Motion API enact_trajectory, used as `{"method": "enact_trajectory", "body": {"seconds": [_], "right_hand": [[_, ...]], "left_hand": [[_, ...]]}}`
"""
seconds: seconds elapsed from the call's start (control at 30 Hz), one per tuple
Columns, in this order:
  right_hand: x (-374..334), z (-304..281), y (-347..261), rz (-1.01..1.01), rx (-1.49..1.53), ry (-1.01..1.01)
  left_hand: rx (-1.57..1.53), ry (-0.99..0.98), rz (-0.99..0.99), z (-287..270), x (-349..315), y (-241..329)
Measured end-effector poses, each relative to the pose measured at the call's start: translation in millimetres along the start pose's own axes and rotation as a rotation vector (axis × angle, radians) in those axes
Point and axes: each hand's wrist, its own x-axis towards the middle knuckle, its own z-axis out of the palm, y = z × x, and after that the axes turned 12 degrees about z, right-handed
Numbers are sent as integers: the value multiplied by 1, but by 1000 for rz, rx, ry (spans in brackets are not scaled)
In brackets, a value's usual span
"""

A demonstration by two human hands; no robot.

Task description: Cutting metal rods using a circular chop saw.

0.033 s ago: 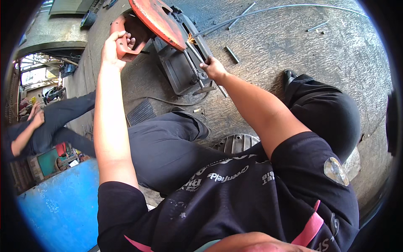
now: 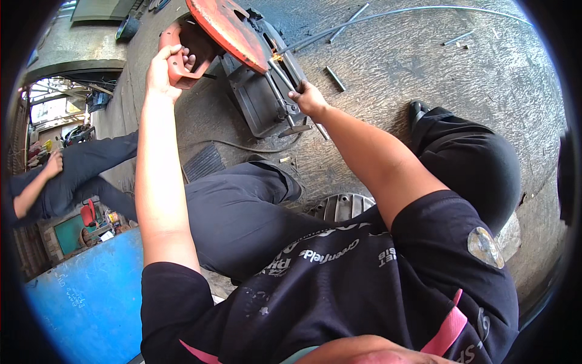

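My left hand is closed round the orange D-shaped handle of a cut-off saw. Its round orange guard hides most of the blade. A few sparks glow at the guard's lower edge, over the dark metal saw base. On the base's right side, my right hand has its fingers wrapped round a thin metal tube, whose far end reaches toward the sparks. Beside that hand is the saw's clamp with its crossbar.
A long thin pipe runs from the saw to the far right. Short cut pieces lie on the rough floor. A cable crosses near my foot. Another person's legs are at left, behind a blue panel. A ribbed metal part sits between my legs.
The sparks look smaller. At the left, the other person's hand and legs have shifted slightly. My hands keep the same hold and place.
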Motion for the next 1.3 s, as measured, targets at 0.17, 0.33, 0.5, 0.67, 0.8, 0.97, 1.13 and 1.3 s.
{"method": "enact_trajectory", "body": {"seconds": [0.17, 0.33, 0.5, 0.67, 0.8, 0.97, 1.13, 1.3], "right_hand": [[-2, 0, -4, -72, -26, 13], [11, -14, -1, -90, -35, -3], [7, -26, -11, 165, 237, -324], [3, -26, -9, 331, 325, -453], [8, -20, 0, 259, 376, -447], [26, -18, 9, 7, 24, -115], [16, -19, 2, -66, -148, 1], [6, -18, -12, 87, -9, -110]], "left_hand": [[-6, 14, -3, -5, -3, 3], [-3, 23, -2, -4, -1, 1], [8, 16, -6, -5, -2, 3], [-4, 28, -7, -6, -2, 2], [-1, 32, -33, -5, -4, 3], [-15, 26, -12, -2, 0, 0], [-7, 24, 0, -8, 0, 1], [-6, 41, -1, -9, -2, 2]]}}
